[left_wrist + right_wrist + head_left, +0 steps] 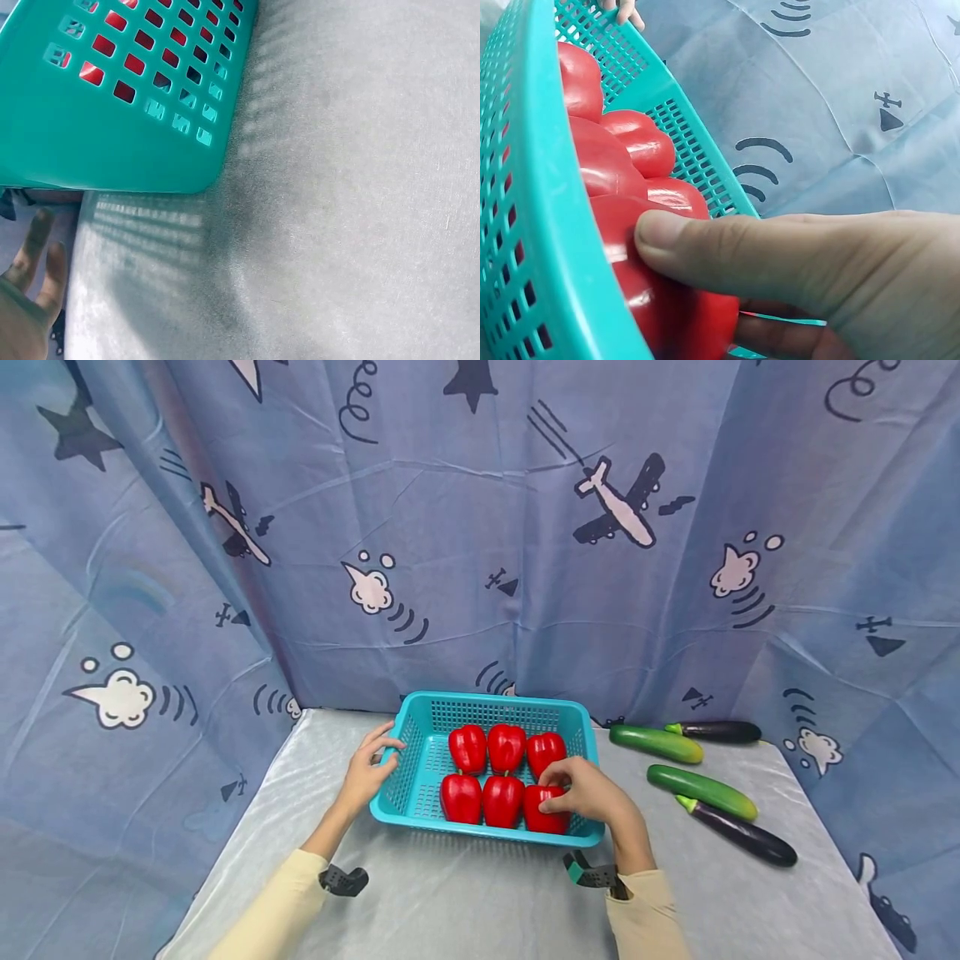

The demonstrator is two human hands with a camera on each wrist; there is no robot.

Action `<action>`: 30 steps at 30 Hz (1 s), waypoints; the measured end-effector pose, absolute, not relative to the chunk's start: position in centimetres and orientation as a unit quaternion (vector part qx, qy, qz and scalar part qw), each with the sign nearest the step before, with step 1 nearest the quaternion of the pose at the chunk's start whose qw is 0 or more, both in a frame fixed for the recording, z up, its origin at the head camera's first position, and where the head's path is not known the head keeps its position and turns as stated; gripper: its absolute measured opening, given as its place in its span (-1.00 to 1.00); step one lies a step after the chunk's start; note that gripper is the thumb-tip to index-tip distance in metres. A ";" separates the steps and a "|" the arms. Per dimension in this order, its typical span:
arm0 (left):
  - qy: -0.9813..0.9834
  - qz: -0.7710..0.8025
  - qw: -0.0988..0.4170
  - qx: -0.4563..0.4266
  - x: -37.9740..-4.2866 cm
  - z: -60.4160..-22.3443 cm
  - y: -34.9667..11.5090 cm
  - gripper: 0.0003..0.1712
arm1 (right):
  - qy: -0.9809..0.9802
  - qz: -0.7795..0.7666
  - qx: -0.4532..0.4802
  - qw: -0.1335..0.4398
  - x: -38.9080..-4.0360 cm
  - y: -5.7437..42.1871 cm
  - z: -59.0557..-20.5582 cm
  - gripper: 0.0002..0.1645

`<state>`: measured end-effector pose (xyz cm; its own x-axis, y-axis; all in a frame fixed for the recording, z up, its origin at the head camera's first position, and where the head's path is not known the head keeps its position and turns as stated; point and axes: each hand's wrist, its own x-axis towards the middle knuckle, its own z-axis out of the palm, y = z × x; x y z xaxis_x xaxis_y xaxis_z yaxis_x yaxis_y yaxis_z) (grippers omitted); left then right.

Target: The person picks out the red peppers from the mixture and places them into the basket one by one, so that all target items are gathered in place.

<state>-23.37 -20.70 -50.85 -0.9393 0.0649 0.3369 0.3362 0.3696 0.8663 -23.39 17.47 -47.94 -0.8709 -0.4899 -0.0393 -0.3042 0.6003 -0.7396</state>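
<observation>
A turquoise plastic basket with slotted walls stands on the table. Inside, several red bell peppers are in two rows toward its right part. My right hand grips the bell pepper in the front right corner; in the right wrist view its thumb presses on that pepper's glossy side. At the basket's left end, my left hand has its fingers extended at the rim. The left wrist view shows those fingers spread below the basket's edge; whether they touch it I cannot tell there.
Right of the basket lie two green zucchini and two dark eggplants. A pale cloth covers the table. Behind and at both sides hangs a blue curtain printed with planes and stars.
</observation>
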 end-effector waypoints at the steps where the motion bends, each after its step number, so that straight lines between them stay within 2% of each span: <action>1: -0.818 -0.548 0.124 -0.123 -23.4 -50.8 -20.7 -0.81 | 0.887 -0.386 -0.223 0.119 -23.4 17.4 -48.0 -0.71; 17: -0.817 -0.552 0.120 -0.120 -23.4 -50.7 -20.6 -0.81 | 0.890 -0.380 -0.222 0.119 -23.4 17.2 -48.0 -0.70; 30: -0.816 -0.552 0.119 -0.124 -23.2 -50.4 -20.6 -0.81 | 0.906 -0.363 -0.187 0.114 -23.5 16.8 -48.1 -0.69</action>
<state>-23.24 -20.56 -50.36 -0.9410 0.0701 0.3312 0.3335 0.3602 0.8712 -23.49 16.83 -48.07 -0.9043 -0.4210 -0.0709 -0.2551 0.6661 -0.7008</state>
